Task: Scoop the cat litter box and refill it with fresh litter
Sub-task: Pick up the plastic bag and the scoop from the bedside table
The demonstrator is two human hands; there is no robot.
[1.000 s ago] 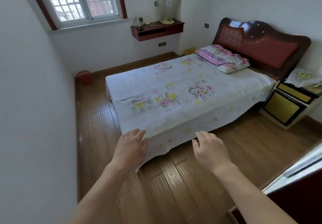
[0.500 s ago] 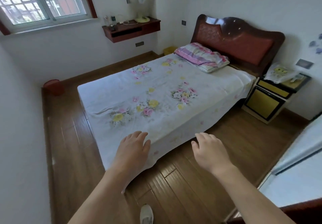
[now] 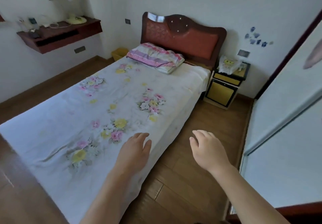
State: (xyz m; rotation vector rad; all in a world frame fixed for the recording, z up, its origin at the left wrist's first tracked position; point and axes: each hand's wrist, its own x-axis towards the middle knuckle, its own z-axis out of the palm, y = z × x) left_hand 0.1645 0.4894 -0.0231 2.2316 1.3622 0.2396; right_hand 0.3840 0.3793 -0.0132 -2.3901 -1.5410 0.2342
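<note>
My left hand and right hand hover loosely spread, holding nothing: the left over the near corner of the one floral-sheeted white bed, the right over the brown wooden plank floor. I see no litter box, scoop or litter bag here, so I cannot tell its direction, its long axis or the nearer hand

white bedsheet with pink and yellow flowers, striped pink pillow, reddish-brown headboard (yellow-fronted nightstand).

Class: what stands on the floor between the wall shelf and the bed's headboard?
A small yellow bin stands there, in the corner; the head view shows it.
</note>
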